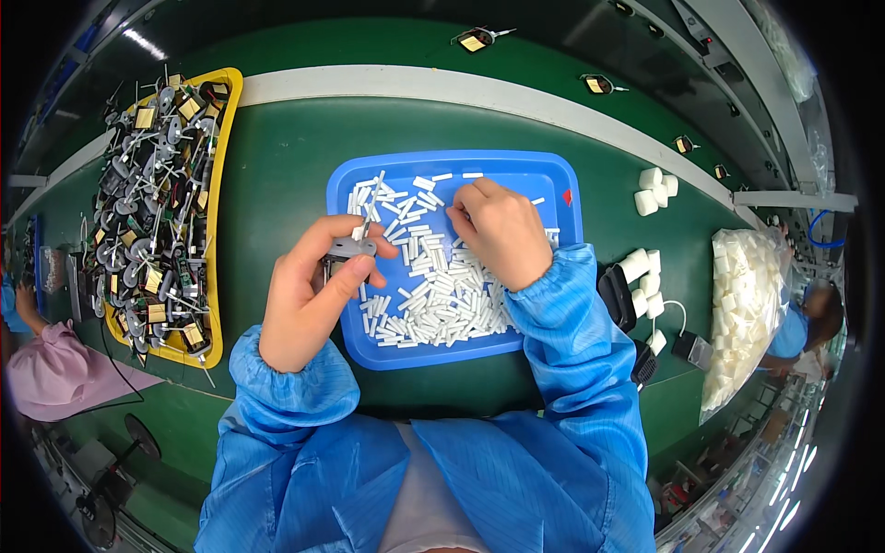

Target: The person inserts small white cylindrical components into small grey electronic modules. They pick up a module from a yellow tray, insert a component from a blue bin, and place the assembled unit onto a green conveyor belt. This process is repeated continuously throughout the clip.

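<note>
Over the blue tray's (553, 170) left edge, the left hand (309, 295) pinches a small grey wired part (353, 247) while the right hand (502, 230), fingers curled down (grip hidden), picks among white tubes (442, 295) mid-tray, seemingly the sleeving step; next needs one tube lifted to the part's wire.

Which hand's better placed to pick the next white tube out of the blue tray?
Right, probably. The right hand already has its fingertips down among the white tubes in the blue tray. The left hand is occupied holding a small grey part at the tray's left edge.

A small grey part (351, 247) with thin wire leads sticks upright over a blue tray (544, 175) of short white tubes (442, 295).
</note>
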### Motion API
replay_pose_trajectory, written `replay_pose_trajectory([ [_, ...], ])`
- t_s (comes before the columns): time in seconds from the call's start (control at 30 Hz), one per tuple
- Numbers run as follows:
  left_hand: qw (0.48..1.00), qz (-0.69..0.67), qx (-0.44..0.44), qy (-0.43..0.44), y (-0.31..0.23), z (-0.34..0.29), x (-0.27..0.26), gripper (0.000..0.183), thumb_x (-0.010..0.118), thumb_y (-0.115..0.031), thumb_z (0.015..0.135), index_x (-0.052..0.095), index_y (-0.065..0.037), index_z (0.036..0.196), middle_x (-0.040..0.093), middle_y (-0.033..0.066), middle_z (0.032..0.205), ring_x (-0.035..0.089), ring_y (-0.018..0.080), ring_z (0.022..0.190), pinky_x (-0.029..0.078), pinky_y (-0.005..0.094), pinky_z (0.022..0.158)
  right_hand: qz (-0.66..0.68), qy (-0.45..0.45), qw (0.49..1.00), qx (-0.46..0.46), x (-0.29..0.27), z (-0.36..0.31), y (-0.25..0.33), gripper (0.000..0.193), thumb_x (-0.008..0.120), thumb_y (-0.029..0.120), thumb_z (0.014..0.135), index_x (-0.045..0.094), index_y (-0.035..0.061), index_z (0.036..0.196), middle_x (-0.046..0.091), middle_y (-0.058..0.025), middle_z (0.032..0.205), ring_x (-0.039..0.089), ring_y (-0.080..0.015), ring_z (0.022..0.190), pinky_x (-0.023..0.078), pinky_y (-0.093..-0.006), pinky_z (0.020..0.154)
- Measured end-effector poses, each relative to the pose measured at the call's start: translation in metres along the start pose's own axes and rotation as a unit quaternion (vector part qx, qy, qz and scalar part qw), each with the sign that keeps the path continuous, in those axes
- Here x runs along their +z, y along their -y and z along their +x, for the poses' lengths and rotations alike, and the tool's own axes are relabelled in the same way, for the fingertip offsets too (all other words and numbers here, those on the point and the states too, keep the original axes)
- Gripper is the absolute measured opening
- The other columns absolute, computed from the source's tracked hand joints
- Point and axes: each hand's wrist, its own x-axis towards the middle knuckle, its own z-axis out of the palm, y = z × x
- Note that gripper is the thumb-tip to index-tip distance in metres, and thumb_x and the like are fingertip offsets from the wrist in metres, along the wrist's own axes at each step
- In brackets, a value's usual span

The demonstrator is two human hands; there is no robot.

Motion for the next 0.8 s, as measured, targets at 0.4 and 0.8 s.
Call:
replay_pose_trajectory([
  [0.4, 0.961, 0.220, 0.166, 0.032, -0.003, 0.003, 0.023, 0.031, 0.067, -0.002, 0.076, 0.059, -0.001, 0.106, 0.062, 0.0149, 0.095, 0.063, 0.0299, 0.081, 0.051, 0.0326, 0.069, 0.613, -0.133, 0.767, 0.138, -0.075, -0.020, 0.048, 0.021, 0.064, -0.004, 0.082, 0.062, -0.0048, 0.103, 0.067, -0.0143, 0.097, 0.067, -0.0170, 0.086, 0.053, -0.0216, 0.065],
  [0.8, 0.932, 0.305, 0.194, -0.010, -0.009, 0.010, 0.037, 0.038, 0.073, -0.006, 0.071, 0.057, -0.003, 0.105, 0.064, 0.0127, 0.092, 0.063, 0.0304, 0.082, 0.051, 0.0358, 0.071, 0.395, -0.039, 0.912, 0.106, -0.075, -0.019, 0.043, 0.009, 0.070, 0.007, 0.078, 0.066, -0.0008, 0.082, 0.066, -0.0082, 0.078, 0.064, -0.0149, 0.070, 0.052, -0.0239, 0.058],
])
